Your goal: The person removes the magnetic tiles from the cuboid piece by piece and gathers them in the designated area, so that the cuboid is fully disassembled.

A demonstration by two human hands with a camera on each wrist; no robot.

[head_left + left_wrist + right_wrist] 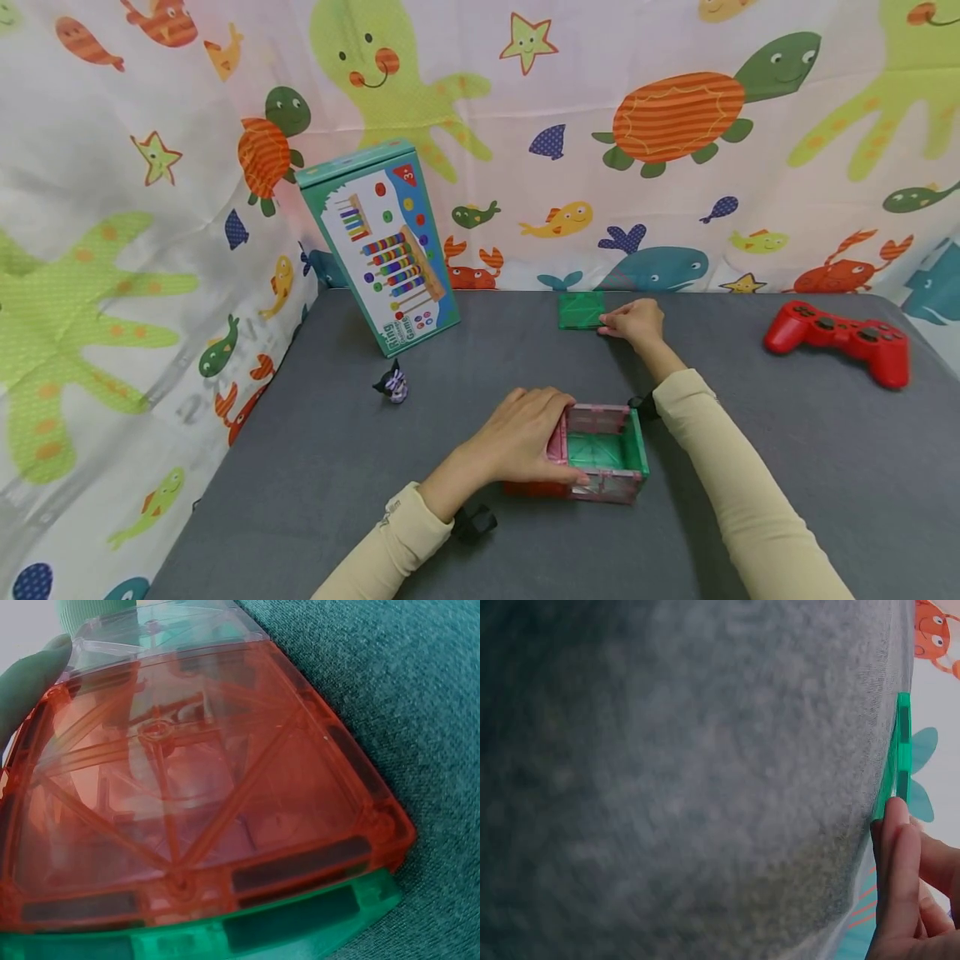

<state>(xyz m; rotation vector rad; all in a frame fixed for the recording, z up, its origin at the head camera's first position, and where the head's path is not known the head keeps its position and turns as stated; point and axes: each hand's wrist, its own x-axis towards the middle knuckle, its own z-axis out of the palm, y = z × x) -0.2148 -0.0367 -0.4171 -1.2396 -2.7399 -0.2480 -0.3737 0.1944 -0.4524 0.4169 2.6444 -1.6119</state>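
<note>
A box built of see-through magnetic tiles (611, 486) stands near the front middle, with pink, red and green sides and an open top over its right part. My left hand (517, 437) grips its left part from above, thumb along the near side and fingers over the far side. In the left wrist view a red tile (217, 787) fills most of the picture, with a green tile edge (300, 919) below it. Farther back, my right hand (636, 323) pinches the right edge of a flat green square tile (579, 310), whose thin side shows in the right wrist view.
A tall game box (386, 250) stands tilted at the back left, with a small dark-and-purple figurine (393, 383) in front of it. On the right lies a red game controller (840, 340). A sea-animal cloth (480, 150) hangs behind the grey table (300, 500).
</note>
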